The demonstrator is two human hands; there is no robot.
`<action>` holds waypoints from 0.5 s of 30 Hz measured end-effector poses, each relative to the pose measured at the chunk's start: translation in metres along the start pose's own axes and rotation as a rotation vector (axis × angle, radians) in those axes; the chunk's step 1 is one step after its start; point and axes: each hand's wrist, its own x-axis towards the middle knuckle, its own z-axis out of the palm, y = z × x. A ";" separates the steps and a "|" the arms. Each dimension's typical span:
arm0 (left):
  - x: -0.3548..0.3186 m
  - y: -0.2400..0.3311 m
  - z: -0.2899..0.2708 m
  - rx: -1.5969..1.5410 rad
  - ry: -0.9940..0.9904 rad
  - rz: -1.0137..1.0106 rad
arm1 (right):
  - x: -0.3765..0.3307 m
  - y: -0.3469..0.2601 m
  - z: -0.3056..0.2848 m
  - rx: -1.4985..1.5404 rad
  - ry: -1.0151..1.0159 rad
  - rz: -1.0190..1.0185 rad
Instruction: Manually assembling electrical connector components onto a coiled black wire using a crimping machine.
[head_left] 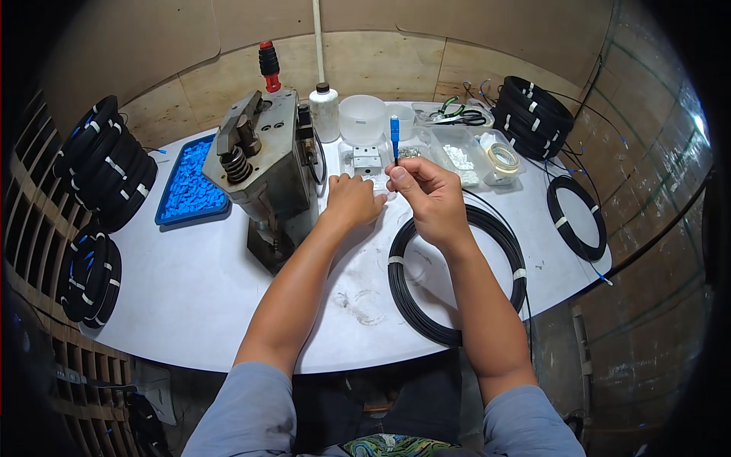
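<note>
The right hand pinches a thin black cable just below a blue connector, so the connector stands upright above the fingertips with its long axis near vertical, pointing away from the person. The grip is narrow, thumb and forefinger closed on the cable itself. The left hand rests palm down on the white surface, just to the left of the right hand and touching nothing that can be made out; its fingers are loosely curled, holding nothing visible. The connector lies up and slightly right of the left hand, so the right hand is the nearer one by far. Directly behind the connector sits a small metal block and a translucent plastic cup. To the left stands a grey hand press with a red-tipped handle, and beyond it a blue tray of blue parts. A black cable coil lies on the surface under the right forearm, and it cannot be told whether the pinched cable belongs to it
</note>
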 end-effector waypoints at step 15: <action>0.006 -0.006 0.001 -0.036 -0.094 -0.012 | -0.001 0.001 0.000 -0.022 -0.019 -0.010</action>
